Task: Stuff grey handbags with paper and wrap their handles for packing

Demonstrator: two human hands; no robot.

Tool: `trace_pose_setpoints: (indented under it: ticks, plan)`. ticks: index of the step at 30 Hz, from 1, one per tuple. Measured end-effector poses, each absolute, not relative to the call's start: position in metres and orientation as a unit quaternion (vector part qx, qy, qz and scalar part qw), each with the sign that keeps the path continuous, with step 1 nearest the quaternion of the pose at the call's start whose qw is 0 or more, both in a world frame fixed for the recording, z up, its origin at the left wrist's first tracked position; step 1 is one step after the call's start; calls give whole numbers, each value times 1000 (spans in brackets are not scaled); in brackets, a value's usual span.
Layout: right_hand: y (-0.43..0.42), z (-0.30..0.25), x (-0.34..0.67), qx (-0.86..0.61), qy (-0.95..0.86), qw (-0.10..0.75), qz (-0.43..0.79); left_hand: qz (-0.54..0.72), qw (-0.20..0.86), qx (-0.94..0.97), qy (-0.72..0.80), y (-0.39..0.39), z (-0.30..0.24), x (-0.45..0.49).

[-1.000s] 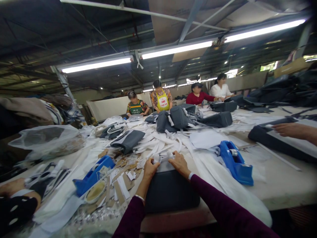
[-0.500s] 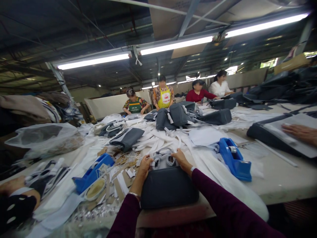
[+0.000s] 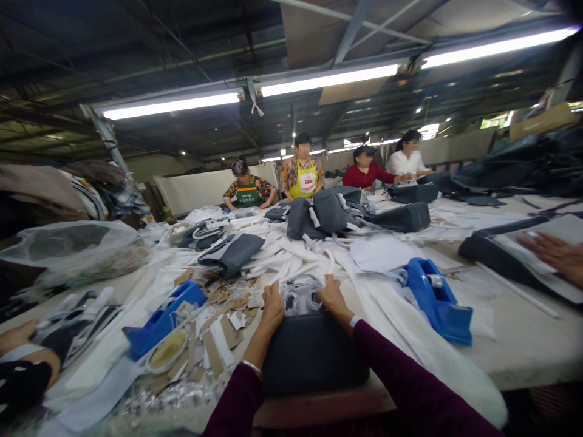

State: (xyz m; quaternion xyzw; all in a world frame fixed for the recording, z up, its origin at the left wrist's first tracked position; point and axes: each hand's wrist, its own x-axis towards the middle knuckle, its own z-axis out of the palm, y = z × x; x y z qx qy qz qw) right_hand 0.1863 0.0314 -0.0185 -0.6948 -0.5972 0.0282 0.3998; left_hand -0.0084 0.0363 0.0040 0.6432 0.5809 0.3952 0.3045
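A dark grey bag [image 3: 314, 358] lies in front of me at the table's near edge, its smooth panel toward me. At its far side are handles [image 3: 301, 285] wrapped in white, with rounded loops at both ends. My left hand [image 3: 273, 306] pinches the wrapped handles at their left end, fingertips curled. At the right end, my right hand [image 3: 334, 296] grips them in the same way. The exact hold of the fingertips is partly hidden.
Blue tape dispensers stand left [image 3: 166, 318] and right [image 3: 437, 300]. Near the left one lie a tape roll [image 3: 168, 352] and cardboard scraps [image 3: 214, 346]. Grey bags [image 3: 330, 211] and white strips pile up ahead. Co-workers stand beyond; other people's hands [image 3: 553, 252] reach in at both sides.
Both hands stay at the wrapped handles, whose loops now show more plainly and sit flatter over the bag. My view has shifted slightly.
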Motion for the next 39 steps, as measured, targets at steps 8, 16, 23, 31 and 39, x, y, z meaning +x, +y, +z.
trace_pose_setpoints:
  ticks: [8,16,23,31,39]
  plan:
    - [12,-8,160,-498,-807,292,-125,328,185,705,601,46,-7,-12]
    - [19,-21,159,-489,-824,271,-87,324,242,770,494,118,31,-3]
    - [17,-16,162,-494,-822,276,-66,268,281,791,474,162,28,26]
    - [17,-16,165,-493,-818,291,-54,289,113,769,559,142,21,25]
    - [14,-13,166,-492,-815,303,-45,270,121,765,572,132,39,31]
